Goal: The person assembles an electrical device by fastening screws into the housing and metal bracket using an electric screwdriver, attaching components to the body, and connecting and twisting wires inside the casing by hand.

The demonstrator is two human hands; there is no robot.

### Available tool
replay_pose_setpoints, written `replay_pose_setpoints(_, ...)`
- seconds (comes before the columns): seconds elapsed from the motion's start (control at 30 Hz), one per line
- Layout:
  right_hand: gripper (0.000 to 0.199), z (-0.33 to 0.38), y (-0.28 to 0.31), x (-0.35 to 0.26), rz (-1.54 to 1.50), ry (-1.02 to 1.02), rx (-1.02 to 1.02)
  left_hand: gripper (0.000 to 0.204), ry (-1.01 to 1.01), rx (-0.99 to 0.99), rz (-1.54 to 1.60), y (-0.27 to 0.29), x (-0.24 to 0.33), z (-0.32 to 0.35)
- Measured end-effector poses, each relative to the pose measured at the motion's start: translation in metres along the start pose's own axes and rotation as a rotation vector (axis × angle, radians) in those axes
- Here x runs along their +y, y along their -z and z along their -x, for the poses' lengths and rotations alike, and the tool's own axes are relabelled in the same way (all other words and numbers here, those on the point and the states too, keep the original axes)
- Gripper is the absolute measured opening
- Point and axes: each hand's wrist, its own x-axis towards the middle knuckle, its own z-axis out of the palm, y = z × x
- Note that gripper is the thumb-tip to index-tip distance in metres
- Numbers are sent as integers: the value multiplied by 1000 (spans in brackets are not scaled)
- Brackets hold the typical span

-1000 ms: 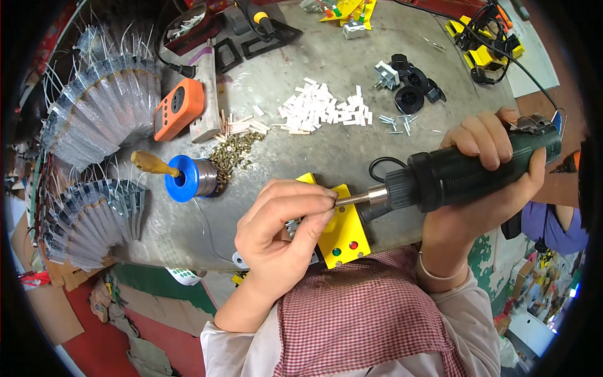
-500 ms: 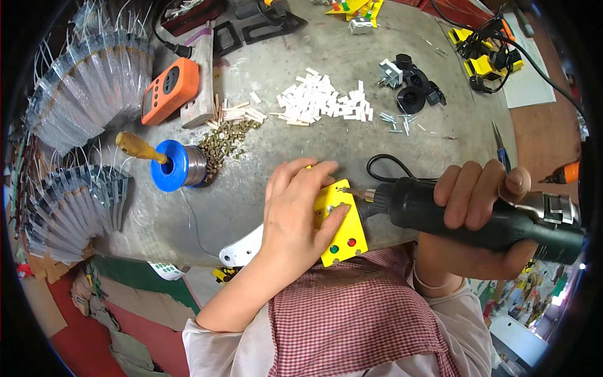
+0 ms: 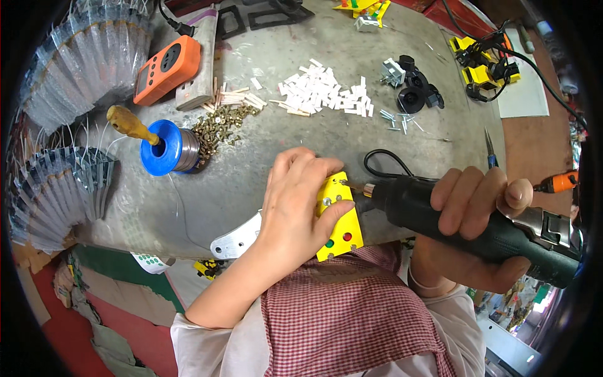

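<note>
Landmark: the yellow panel (image 3: 344, 221), near edge of bench, tilt hard to judge. Left hand (image 3: 294, 202) clamps it, thumb across the face, fingers over the left edge; fingertips partly hidden. Right hand (image 3: 480, 204) wrapped round the black power screwdriver (image 3: 411, 204), right of the panel, bit aimed at the panel's upper right corner; contact with the screw there unclear.

Handling, my guess: panel light, stiff, smooth, could skid or twist under torque; best held by the edges, thumb clear of the bit and of the red and green inserts (image 3: 347, 237). Screwdriver looks heavy, hard-cased; hold round the barrel.

Silver bracket (image 3: 235, 240): left of the panel, partly under the left hand. Blue solder spool (image 3: 161, 147): farther left. Brass screws (image 3: 220, 129): beyond the panel, to its left. White sleeves (image 3: 323, 91): straight beyond it. Black cord (image 3: 380, 152): loops just beyond its right side.
</note>
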Motion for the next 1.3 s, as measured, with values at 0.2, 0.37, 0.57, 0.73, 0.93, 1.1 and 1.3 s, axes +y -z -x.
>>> replay_pose_setpoints(0.2, 63, -1, -1, 1, 58, -18, -46, 45, -6, 4, -1, 0, -1, 1)
replay_pose_setpoints(0.37, 68, -5, 0, -1, 89, -25, -201, 45, 11, 37, 32, -2, 1, 1)
replay_pose_setpoints(0.57, 71, 2, -26, -1, 294, -23, -41, 41, 26, 36, 92, -3, 1, 1)
replay_pose_setpoints(0.73, 71, -15, -32, 10, 211, -41, -290, 36, 41, 76, 73, -6, -2, 4)
replay_pose_setpoints(0.93, 74, -15, -39, 10, 245, -34, -354, 35, 2, 128, 51, -11, -1, 5)
replay_pose_setpoints(1.1, 75, -12, -43, 10, 299, -15, -346, 36, -24, 162, 42, -12, -4, 6)
replay_pose_setpoints(1.3, 66, -15, -42, 9, 310, -40, -338, 34, -6, 163, 73, -13, -2, 7)
